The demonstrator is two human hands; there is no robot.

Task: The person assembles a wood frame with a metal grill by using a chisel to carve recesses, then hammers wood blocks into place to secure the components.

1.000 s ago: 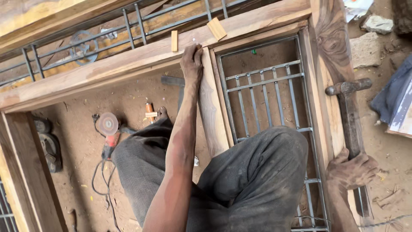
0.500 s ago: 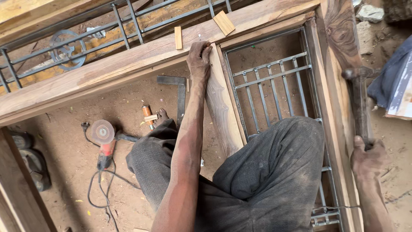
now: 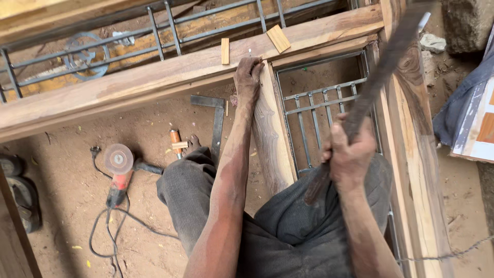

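1. Left hand (image 3: 248, 77) is closed on the far end of the upright post (image 3: 271, 135), where it meets the long rail (image 3: 154, 82). A nail (image 3: 250, 51) stands just beyond the fingers.
2. Right hand (image 3: 350, 154) grips the hammer (image 3: 368, 98) handle, raised and tilted up to the far right; the head is blurred by motion and partly out of view.
3. Judgement: a good strike needs the post held square to the rail, fingers kept clear of the nail, and the blow landing straight on top.
4. The nail lies far and left of the right hand, well apart, and just beside the left hand.
5. Nearby: metal grille (image 3: 324, 118) right of the post; grinder (image 3: 119, 170) and steel square (image 3: 216, 121) on the floor at left.
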